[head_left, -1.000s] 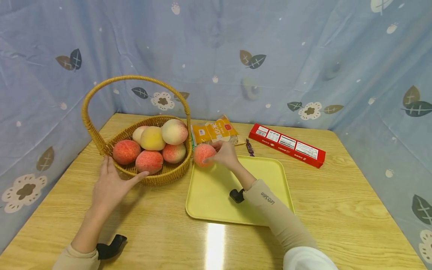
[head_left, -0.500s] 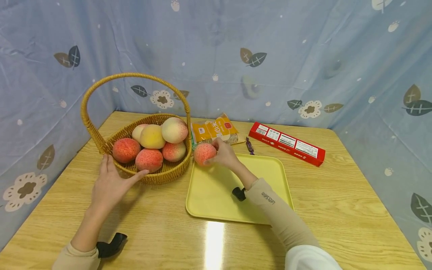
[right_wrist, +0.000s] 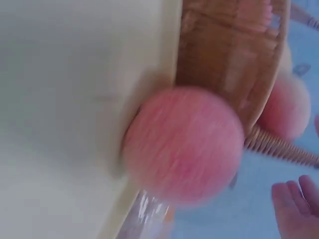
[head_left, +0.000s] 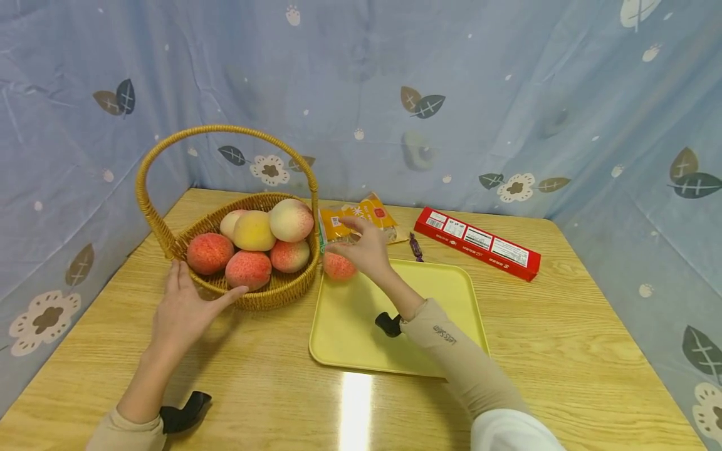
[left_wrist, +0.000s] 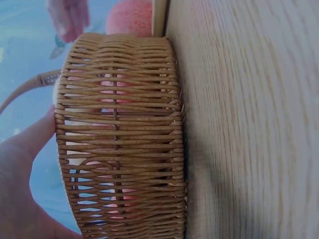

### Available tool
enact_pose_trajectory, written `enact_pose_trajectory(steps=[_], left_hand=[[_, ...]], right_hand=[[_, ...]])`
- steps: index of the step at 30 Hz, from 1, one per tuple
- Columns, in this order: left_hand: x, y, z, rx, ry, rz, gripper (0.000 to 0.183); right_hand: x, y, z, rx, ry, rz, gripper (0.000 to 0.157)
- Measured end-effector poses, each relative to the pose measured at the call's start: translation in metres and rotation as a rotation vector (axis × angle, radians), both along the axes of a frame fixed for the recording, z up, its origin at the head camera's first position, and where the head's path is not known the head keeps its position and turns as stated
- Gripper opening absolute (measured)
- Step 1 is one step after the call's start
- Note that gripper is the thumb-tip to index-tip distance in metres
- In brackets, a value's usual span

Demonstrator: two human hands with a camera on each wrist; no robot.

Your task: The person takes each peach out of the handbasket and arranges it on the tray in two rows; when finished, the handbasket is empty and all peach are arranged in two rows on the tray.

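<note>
A pinkish-red peach (head_left: pixel 340 269) sits at the far left corner of the yellow tray (head_left: pixel 350 332), right beside the basket. Just above and behind it is my right hand (head_left: pixel 372 250), thumb and fingers spread apart with nothing between them. The right wrist view shows the peach (right_wrist: pixel 184 144) whole, the fingers (right_wrist: pixel 294 199) away from it. Against the near left rim of the wicker basket (head_left: pixel 276 300) rests my left hand (head_left: pixel 183 313), fingers straight and thumb stretched along the front. Several peaches, red, pale and one yellow (head_left: pixel 254 232), fill the basket.
Behind the tray lie an orange snack bag (head_left: pixel 361 216) and a purple-wrapped candy (head_left: pixel 416 247). A long red box (head_left: pixel 479 243) is at the back right of the wooden table (head_left: pixel 564 351). The tall basket handle (head_left: pixel 225 129) arches upward; a blue curtain (head_left: pixel 350 62) hangs behind.
My right hand has let go of the peach and lifted slightly up, its fingers spreading. The peach stays at the tray corner. My left hand has stayed at the basket rim.
</note>
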State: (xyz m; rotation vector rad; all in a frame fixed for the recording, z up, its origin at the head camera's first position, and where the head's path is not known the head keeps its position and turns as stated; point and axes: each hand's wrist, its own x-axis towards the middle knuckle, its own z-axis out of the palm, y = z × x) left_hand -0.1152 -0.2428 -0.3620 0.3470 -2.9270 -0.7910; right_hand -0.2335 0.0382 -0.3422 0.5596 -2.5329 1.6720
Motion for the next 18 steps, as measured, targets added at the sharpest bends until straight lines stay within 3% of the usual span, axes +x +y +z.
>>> enact_pose_trajectory(steps=[2,6,8,10,14,18], left_hand=[[0.0,0.0,0.0,0.0,-0.001,0.002,0.125],[0.0,0.0,0.001,-0.004,-0.001,0.001,0.125],[0.0,0.0,0.001,-0.004,-0.002,0.0,0.125],[0.0,0.0,0.001,-0.004,-0.003,-0.001,0.125],[0.0,0.001,0.0,-0.001,0.001,0.003,0.125],[0.001,0.001,0.001,-0.003,0.003,0.009,0.124]], right_hand=[[0.003,-0.008,0.004,-0.134,-0.14,0.043,0.053],[0.007,-0.026,0.013,-0.344,-0.533,0.134,0.052],[0.008,-0.034,0.016,-0.461,-0.703,0.14,0.055],[0.007,-0.042,0.019,-0.563,-0.819,0.11,0.06],[0.006,-0.058,0.023,-0.713,-0.91,-0.003,0.076],[0.009,-0.078,0.025,-0.799,-0.86,-0.167,0.079]])
